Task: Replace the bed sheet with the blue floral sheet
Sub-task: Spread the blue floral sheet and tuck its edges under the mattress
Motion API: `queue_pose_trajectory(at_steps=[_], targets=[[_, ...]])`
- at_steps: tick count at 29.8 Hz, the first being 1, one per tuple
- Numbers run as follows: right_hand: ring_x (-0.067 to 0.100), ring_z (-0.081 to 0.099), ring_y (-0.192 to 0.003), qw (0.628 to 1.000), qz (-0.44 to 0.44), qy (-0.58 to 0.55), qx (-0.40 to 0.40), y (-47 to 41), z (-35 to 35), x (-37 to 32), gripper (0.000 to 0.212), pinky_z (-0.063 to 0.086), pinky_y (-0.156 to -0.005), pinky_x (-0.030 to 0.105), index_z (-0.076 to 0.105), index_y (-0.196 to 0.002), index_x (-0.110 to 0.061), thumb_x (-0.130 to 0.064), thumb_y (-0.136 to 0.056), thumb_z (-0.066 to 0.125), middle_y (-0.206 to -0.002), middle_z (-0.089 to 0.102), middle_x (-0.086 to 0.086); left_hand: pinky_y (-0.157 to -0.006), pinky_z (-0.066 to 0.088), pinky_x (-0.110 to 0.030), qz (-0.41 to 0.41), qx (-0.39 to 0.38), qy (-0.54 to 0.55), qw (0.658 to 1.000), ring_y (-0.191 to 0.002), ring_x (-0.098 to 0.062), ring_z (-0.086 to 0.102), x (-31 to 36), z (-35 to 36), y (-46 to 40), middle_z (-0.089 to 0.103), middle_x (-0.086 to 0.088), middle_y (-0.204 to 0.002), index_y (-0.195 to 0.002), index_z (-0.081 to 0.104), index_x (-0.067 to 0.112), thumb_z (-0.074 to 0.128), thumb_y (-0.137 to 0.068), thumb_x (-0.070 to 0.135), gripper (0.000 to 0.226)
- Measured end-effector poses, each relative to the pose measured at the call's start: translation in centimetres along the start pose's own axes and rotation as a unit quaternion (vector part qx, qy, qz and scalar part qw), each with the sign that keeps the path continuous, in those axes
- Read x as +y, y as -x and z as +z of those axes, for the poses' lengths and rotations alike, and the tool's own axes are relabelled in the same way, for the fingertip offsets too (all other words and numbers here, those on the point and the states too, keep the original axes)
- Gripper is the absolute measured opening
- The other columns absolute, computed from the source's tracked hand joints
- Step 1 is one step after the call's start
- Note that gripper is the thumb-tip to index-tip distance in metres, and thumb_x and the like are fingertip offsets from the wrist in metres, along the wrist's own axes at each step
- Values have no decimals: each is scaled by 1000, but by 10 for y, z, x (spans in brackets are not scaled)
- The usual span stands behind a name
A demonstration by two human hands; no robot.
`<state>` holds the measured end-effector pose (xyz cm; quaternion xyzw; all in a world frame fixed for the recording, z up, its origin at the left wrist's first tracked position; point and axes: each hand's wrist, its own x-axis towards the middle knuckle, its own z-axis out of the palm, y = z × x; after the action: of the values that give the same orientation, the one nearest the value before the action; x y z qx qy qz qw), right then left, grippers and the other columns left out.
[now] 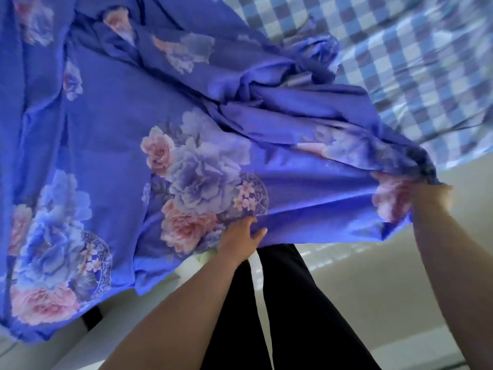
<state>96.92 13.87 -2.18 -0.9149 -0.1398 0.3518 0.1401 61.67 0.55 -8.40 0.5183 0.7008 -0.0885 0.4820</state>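
The blue floral sheet (165, 124) lies bunched over the checked sheet (416, 62). The left hand (244, 235) pinches its near hem; the right hand (426, 198) clutches a gathered corner (fingers buried). Best pull evenly, spreading before tucking.

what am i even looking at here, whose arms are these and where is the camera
There is no machine here. The single picture comes from a wide-angle camera worn on a person's head, looking forward and down, so the arms at the bottom are the wearer's own. The dark shape between them is the person's legs in black trousers. Spread in front is a blue floral sheet, partly bunched in the middle, lying over a blue checked sheet on the bed. The left hand grips the floral sheet's near edge. The right hand holds a corner of it farther right, lifted a little.
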Motion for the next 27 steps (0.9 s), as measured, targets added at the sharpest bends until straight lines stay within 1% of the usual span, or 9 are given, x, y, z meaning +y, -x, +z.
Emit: queue_pose_trajectory(at_steps=[2, 4, 7, 11, 14, 17, 20, 24, 27], targets=[[35, 53, -118, 997, -7, 78, -26, 1, 26, 7, 63, 46, -91, 40, 44, -135, -5, -27, -80, 66, -132, 52, 19, -99, 42, -33, -25, 3, 12, 1000, -119, -22, 55, -9, -6, 2, 61, -1, -126, -124, 55, 21, 55, -90, 49, 44], [35, 48, -123, 979, -103, 169, -42, 18, 63, 6, 71, 37, -103, 39, 38, -138, -4, -29, -80, 71, -134, 48, 22, -97, 44, -32, -53, 3, 49, 997, -115, -20, 58, -17, -13, 2, 65, 1, -119, -119, 59, 21, 57, -90, 45, 38], [32, 51, -115, 935, -204, 209, -201, 69, 123, 8, 63, 34, -98, 33, 36, -138, 0, -17, -86, 67, -130, 49, 24, -95, 45, -34, -93, -12, 92, 991, -110, -22, 60, -26, -22, 1, 66, -2, -115, -117, 58, 17, 57, -91, 42, 36], [26, 55, -113, 810, -287, 337, -385, 141, 188, 20, 48, 41, -94, 32, 42, -134, -12, -23, -90, 59, -125, 56, 10, -81, 43, -27, -149, 12, 174, 973, -98, -21, 61, -42, -39, 0, 62, 0, -103, -109, 56, 16, 58, -92, 34, 24], [27, 56, -114, 703, -364, 438, -426, 188, 222, 29, 36, 46, -93, 38, 50, -125, -19, -31, -91, 53, -125, 57, 7, -91, 42, -33, -172, 48, 170, 969, -109, -29, 58, -71, -52, 7, 64, -11, -115, -116, 59, 8, 56, -93, 25, 28], [28, 49, -122, 618, -434, 510, -411, 226, 246, 43, 40, 45, -94, 39, 48, -126, -17, -33, -90, 53, -130, 50, 7, -97, 40, -34, -213, 77, 183, 957, -117, -32, 54, -111, -63, 24, 58, -14, -126, -127, 54, 7, 54, -95, 24, 36], [30, 45, -122, 548, -499, 564, -364, 262, 272, 57, 51, 43, -93, 40, 42, -132, -16, -34, -88, 59, -134, 44, 8, -92, 44, -33, -271, 82, 211, 935, -113, -31, 56, -164, -68, 41, 60, -14, -123, -122, 57, 8, 57, -92, 22, 33], [30, 66, -83, 484, -578, 603, -261, 304, 323, 74, 51, 54, -61, 36, 71, -89, -21, -31, -42, 86, -94, 67, 8, -91, 44, -37, -295, 104, 194, 930, -111, -35, 57, -244, -66, 57, 62, -17, -119, -115, 63, 7, 62, -89, 29, 34], [33, 67, -80, 454, -577, 633, -244, 314, 371, 91, 40, 54, -64, 40, 74, -88, -19, -24, -49, 77, -94, 69, 10, -93, 42, -40, -324, 95, 183, 923, -113, -38, 54, -308, -61, 62, 58, -20, -119, -121, 57, 11, 60, -88, 31, 39]])
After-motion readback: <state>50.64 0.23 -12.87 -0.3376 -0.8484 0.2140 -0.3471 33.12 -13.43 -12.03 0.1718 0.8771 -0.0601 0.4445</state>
